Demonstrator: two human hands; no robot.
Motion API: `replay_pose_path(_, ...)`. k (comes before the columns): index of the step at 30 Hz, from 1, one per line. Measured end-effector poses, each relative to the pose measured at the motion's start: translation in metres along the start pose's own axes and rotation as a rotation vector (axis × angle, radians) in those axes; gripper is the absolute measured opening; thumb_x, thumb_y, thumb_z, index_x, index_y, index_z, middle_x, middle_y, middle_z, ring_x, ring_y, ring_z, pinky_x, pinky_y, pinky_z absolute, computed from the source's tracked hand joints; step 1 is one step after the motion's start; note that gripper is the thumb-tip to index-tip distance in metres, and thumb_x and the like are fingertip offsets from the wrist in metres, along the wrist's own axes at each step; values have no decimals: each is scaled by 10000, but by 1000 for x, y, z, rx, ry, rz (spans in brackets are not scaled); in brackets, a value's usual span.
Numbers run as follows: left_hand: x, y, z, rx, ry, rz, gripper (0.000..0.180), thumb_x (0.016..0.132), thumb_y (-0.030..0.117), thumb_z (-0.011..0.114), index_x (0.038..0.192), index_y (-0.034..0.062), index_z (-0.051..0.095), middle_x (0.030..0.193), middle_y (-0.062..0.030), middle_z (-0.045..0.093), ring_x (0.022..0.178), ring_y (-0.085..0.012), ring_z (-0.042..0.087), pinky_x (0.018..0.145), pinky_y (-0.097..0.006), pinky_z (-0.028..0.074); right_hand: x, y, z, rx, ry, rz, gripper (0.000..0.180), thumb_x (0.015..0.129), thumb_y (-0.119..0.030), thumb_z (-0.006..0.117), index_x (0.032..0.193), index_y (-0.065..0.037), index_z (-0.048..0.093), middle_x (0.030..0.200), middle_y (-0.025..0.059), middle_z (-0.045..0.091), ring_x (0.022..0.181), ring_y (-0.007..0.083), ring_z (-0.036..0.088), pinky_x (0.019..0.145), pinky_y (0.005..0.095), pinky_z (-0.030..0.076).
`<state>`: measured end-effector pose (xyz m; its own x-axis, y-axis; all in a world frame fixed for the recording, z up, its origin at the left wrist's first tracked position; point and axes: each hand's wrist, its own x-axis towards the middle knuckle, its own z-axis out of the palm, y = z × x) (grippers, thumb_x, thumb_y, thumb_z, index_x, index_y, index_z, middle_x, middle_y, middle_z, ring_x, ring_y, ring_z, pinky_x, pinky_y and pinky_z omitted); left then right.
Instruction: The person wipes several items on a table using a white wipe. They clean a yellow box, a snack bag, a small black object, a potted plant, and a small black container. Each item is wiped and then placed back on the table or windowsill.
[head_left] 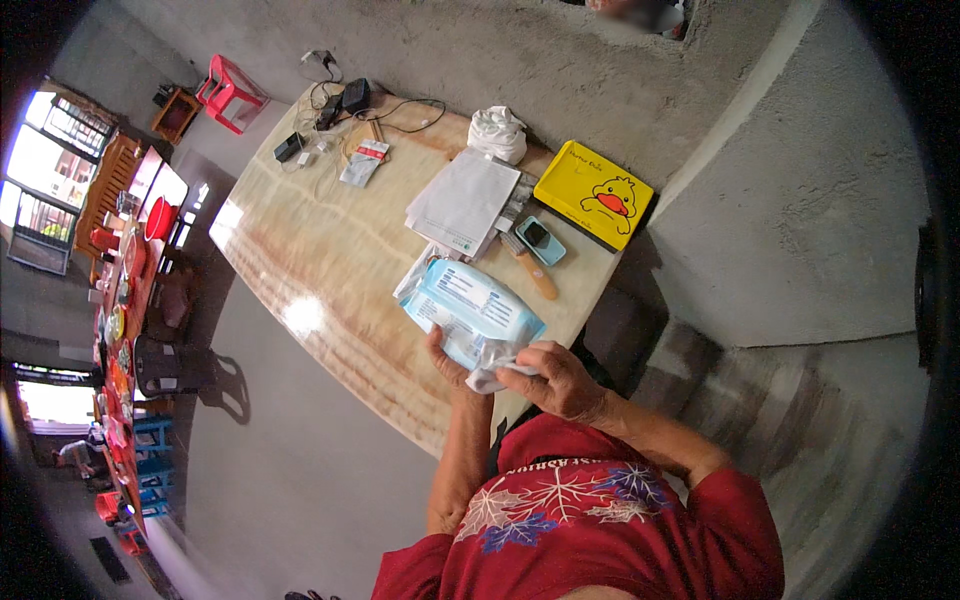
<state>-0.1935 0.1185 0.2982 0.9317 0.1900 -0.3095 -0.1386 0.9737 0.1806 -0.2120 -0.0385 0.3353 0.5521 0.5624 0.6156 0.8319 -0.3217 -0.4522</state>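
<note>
Currently you steady a light-blue pack (472, 305) over the table's near end and pinch a crumpled white sheet beside it.
Your right hand (562, 382) presses thumb and fingers together on the white sheet (488, 379), at the pack's near end; your left hand (450, 362) grips the pack's lower-left edge, thumb showing and the other fingers mostly hidden, and you cannot tell whether the pack touches the marbled table (330, 260). Just beyond it lie a wooden-handled brush (538, 274) and a pale-blue handheld device (541, 241), then loose white papers (465, 205), a yellow duck-print box (597, 195) and a bundled white cloth (497, 135) near the wall.
</note>
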Motion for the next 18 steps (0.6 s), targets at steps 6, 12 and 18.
replay_pose_path(6, 1, 8, -14, 4, -149, -66, 683, 710, 280, 588, 1297, 21, 354, 1217, -180, 503, 1059, -331, 524, 938, -473, 416, 2, 41, -29, -118, 161, 397, 368, 695, 31, 596, 1053, -55, 589, 944, 104, 479, 847, 261, 510, 714, 352, 470)
replay_pose_path(12, -20, -8, 2, 138, 53, -143, 631, 798, 408, 538, 1271, 25, 373, 1118, -180, 547, 910, -305, 585, 804, -421, 507, 17, 7, -44, 721, -10, 474, 370, 721, 55, 579, 1072, -61, 598, 1004, 91, 470, 896, 190, 523, 769, 293, 460)
replay_pose_path(18, -31, -11, -13, 222, -79, -349, 643, 702, 369, 601, 1217, 31, 417, 1032, -152, 574, 851, -266, 608, 729, -393, 536, 35, 27, -34, 534, 104, 417, 345, 724, 41, 565, 1044, -73, 628, 942, 75, 481, 884, 187, 504, 801, 287, 436)
